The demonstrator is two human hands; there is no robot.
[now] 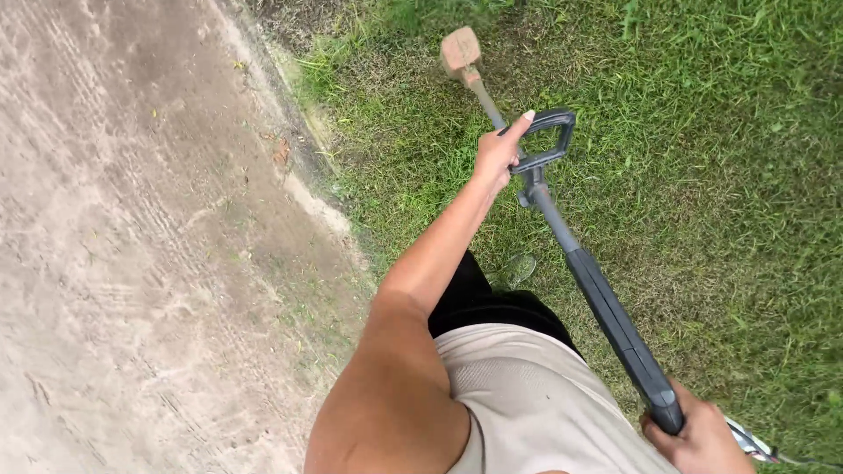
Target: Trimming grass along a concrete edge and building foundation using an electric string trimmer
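A person stands at the border of a lawn and a bare dirt path, seen from above, holding a long grass trimmer [606, 307] out in front of them. The left hand [497, 158] is closed around the black loop handle [549, 140] partway down the shaft, with the thumb lifted along the top of the loop. The right hand [698, 439], at the lower right edge of the view, is wrapped around the rear end of the thick black grip, close to the person's hip. The shaft slopes away from the body, up and to the left, over the grass [702, 175]. At its far end sits the dusty, reddish-brown trimmer head [460, 53], low over the grass just beside the edge of the dirt path [132, 246]. The head looks slightly blurred. The path fills the left side, pale and streaked; the grass fills the right. The person wears a light beige top and dark trousers, and one shoe [518, 268] shows on the grass beneath the shaft.
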